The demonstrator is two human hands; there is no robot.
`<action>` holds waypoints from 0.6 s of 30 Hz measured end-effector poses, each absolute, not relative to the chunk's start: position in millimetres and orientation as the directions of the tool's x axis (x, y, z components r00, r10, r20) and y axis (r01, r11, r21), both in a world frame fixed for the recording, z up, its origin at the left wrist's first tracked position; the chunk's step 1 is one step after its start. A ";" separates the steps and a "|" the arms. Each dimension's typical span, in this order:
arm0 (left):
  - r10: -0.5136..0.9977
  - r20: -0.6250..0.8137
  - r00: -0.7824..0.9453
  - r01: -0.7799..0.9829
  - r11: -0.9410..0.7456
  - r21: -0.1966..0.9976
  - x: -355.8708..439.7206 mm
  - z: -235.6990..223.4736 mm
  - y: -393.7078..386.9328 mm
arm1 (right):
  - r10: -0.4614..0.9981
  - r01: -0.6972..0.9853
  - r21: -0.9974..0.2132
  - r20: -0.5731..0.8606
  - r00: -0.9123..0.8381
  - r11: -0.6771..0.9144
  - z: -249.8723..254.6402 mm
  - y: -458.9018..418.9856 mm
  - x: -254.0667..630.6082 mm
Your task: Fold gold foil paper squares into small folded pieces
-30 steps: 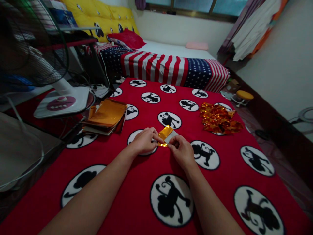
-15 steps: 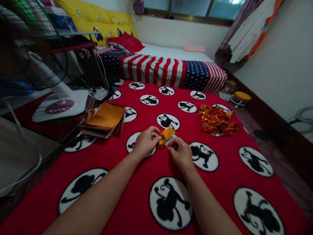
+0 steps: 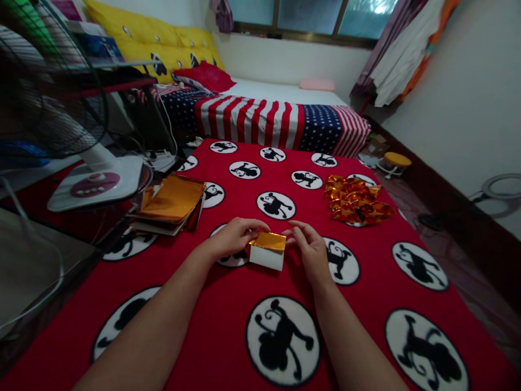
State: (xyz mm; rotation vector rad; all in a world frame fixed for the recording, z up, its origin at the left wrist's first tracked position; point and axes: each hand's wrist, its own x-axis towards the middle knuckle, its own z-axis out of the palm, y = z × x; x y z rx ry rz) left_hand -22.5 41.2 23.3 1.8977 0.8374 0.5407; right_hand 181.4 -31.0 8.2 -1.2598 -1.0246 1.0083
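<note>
A folded sheet of gold foil paper is in front of me, its gold part uppermost and a white flap toward me. My left hand pinches the paper's left end between thumb and fingers. At the right end is my right hand, fingers apart and stretched toward the edge; whether the tips touch it is hard to tell. Left of my hands lies a stack of gold foil sheets. To the right sits a pile of folded shiny gold pieces.
A red cloth with black monkey figures in white ovals covers the surface. At the left stands a fan with a white base. Behind are a bed with a striped, starred cover and a yellow stool.
The foil paper has turned from a slant to nearly level and come toward me, showing its white flap. My right hand has opened from its pinch on the paper.
</note>
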 end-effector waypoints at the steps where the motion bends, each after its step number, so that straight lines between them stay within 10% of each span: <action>1: 0.735 0.008 0.678 0.329 -0.314 0.891 -21.5 24.4 40.4 | 0.975 -0.014 -0.999 0.034 0.221 0.038 9.0 -30.7 180.9; 18: 0.893 -0.049 0.447 0.045 0.032 0.998 -24.1 16.9 45.9 | 0.967 0.262 -0.964 0.104 0.231 0.041 4.1 -32.2 175.1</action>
